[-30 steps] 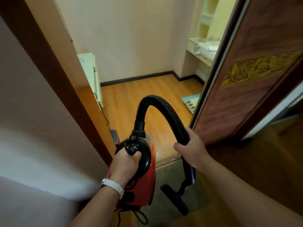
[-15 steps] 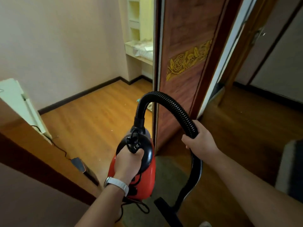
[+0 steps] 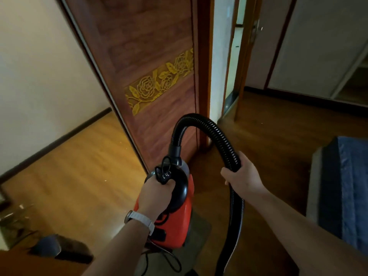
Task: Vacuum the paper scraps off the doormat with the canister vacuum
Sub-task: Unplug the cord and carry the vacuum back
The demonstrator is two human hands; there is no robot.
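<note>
The red canister vacuum (image 3: 177,222) is held off the floor in the near centre of the view, carried by its black top handle, around which the fingers of the left hand (image 3: 157,194) are curled; a pale watch strap (image 3: 139,220) is worn on that wrist. A ribbed black hose (image 3: 209,126) is seen rising from the top of the canister, arching over to the right and dropping past the near edge of the frame, so its nozzle cannot be seen. The hose is gripped on its descending side by the right hand (image 3: 241,176), fingers wrapped round it. A grey doormat (image 3: 199,234) is partly seen on the wooden floor (image 3: 79,176) directly below the canister, with a loop of black cord (image 3: 169,259) hanging over it. A dark wooden door (image 3: 159,46) with a gold rose carving is seen just beyond the vacuum, and a blue fabric-covered block (image 3: 346,186) lies well apart at the right.
</note>
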